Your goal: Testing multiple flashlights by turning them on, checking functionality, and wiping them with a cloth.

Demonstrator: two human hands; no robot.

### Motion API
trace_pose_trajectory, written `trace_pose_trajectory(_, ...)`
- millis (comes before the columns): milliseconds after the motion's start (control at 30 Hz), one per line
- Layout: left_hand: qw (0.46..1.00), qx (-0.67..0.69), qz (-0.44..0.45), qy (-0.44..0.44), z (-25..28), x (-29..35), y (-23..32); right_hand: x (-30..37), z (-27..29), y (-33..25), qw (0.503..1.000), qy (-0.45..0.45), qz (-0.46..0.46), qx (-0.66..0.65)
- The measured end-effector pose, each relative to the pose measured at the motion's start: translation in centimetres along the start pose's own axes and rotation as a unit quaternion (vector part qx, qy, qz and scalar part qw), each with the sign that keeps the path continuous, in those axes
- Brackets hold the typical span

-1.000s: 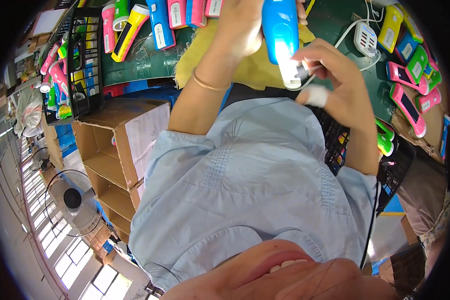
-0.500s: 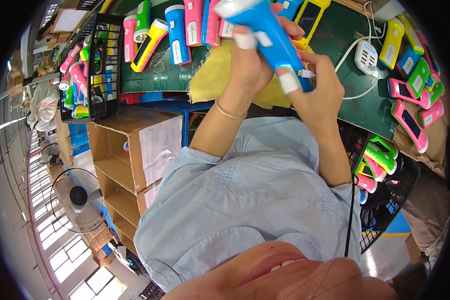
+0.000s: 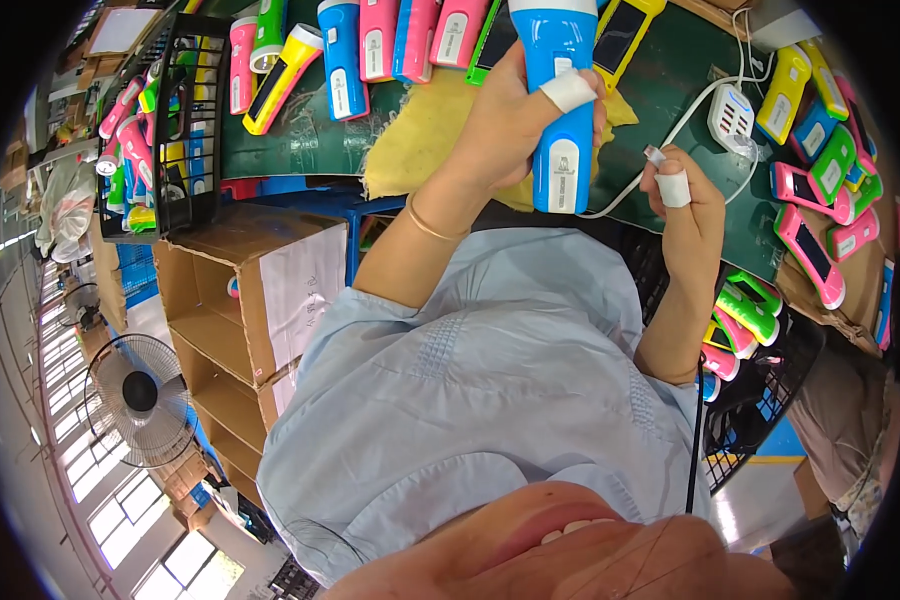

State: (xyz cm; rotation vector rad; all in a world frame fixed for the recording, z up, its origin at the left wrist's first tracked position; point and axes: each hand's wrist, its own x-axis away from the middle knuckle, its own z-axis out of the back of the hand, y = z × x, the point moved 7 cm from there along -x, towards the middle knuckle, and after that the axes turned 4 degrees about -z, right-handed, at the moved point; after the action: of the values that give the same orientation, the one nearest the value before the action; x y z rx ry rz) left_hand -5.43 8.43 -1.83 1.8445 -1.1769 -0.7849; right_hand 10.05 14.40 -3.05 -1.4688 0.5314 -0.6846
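Note:
A blue flashlight [image 3: 562, 150] with a white head stands upright in my left hand [image 3: 510, 115]; the thumb, wrapped in white tape, presses across its front. My right hand [image 3: 688, 195], also with a taped thumb, pinches a small cable plug [image 3: 654, 154] to the right of the flashlight, apart from it. A white cable [image 3: 692, 108] runs to a white multi-port charger [image 3: 732, 115]. Under my left hand lies a yellow cloth [image 3: 410, 145]. Beyond it, several pink, blue, green and yellow flashlights, one of them a blue flashlight [image 3: 342, 75], line the green table [image 3: 305, 150].
Several flashlights, among them a green flashlight [image 3: 835, 160], are heaped at the table's right. A black basket [image 3: 202, 205] of flashlights stands left, by a cardboard shelf [image 3: 205, 250] and a fan [image 3: 138, 392]. Lower right, another black basket [image 3: 760, 425] holds more. A person's trouser leg [image 3: 840, 400] is beside it.
The plug has come away from the blue flashlight's lower end, and my right hand has moved right and down with it. My left hand has turned the flashlight more upright.

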Motion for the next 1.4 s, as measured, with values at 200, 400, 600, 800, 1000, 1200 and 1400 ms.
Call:
trace_pose_trajectory(200, 0.997, -0.049, 0.035, 0.039, 0.2, 0.7, -0.9, -0.3, -1.1, -2.0, 0.997, 0.031, 0.075, 0.021)
trace_pose_trajectory(400, 0.989, -0.143, -0.029, 0.0, 0.3, 1.2, -0.9, -0.8, -1.5, -3.9, 0.99, 0.02, 0.127, 0.061)
trace_pose_trajectory(600, 0.975, -0.221, 0.025, -0.008, -0.8, 1.2, 0.8, -1.4, -1.6, -5.1, 0.985, 0.009, 0.156, 0.07)
trace_pose_trajectory(800, 0.911, -0.404, -0.08, -0.011, -0.7, 1.0, 1.3, -1.6, -2.6, -5.8, 0.966, 0.027, 0.149, 0.21)
trace_pose_trajectory(1000, 0.906, -0.412, -0.086, 0.043, -0.5, 0.9, 1.0, -1.1, -3.3, -6.9, 0.905, 0.121, 0.2, 0.354)
trace_pose_trajectory(1200, 0.877, -0.447, -0.17, 0.046, -1.0, 1.0, -0.2, -1.8, -3.5, -6.2, 0.89, 0.152, 0.238, 0.357)
trace_pose_trajectory(1400, 0.939, -0.311, -0.118, 0.087, 0.7, -1.3, 2.2, 2.7, 0.9, -7.0, 0.957, 0.196, 0.188, 0.103)
